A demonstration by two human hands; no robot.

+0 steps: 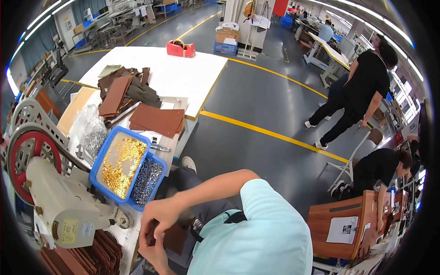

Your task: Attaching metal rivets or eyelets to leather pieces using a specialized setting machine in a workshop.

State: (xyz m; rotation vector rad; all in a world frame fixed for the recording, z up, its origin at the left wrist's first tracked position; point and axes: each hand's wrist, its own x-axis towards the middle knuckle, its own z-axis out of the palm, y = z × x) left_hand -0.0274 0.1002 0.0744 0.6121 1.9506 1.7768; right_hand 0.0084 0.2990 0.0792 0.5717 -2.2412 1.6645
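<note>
Brown piece [176, 240], blue tray [109, 194]

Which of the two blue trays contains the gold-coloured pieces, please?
The left blue tray does, its gold-coloured pieces being small; the right blue tray holds dark silvery pieces instead.

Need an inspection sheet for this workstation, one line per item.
Surface: white table, carrying parts and containers.
Job's things: brown piece below the hands; blue tray with gold-coloured rings; dark metal bits in the tray beside it.
Clutter: olive cloth among brown pieces; red tape dispenser at far edge.
Hands: right hand and left hand close together, bare; grasp unclear.
Cables: nothing seen.
Surroundings: cream machine at left; grey floor; standing person at right.
</note>
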